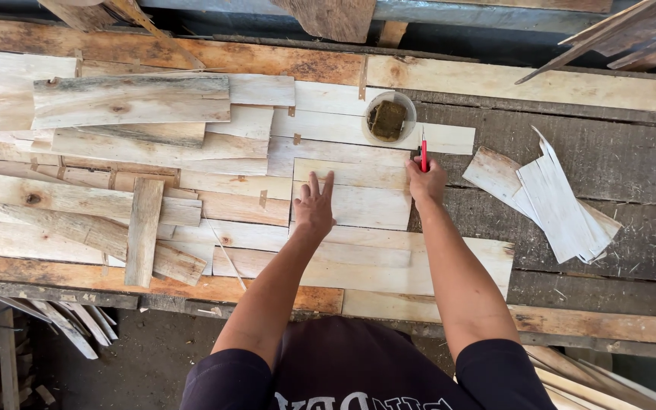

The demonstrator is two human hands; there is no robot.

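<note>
My left hand [313, 205] lies flat, fingers spread, on a pale wooden board [366, 205] in the middle of the workbench. At that board's right edge, my right hand [427, 182] is closed around a red-handled tool [424, 154] that points away from me. Just beyond the tool stands a small clear round container [389, 118] with a dark brownish block inside it.
Many loose pale boards and offcuts [130, 102] are piled on the left of the bench. Thin white wood slivers [552, 197] lie stacked on the dark planks [609, 152] to the right. More scrap wood [77, 319] lies under the front edge at the left.
</note>
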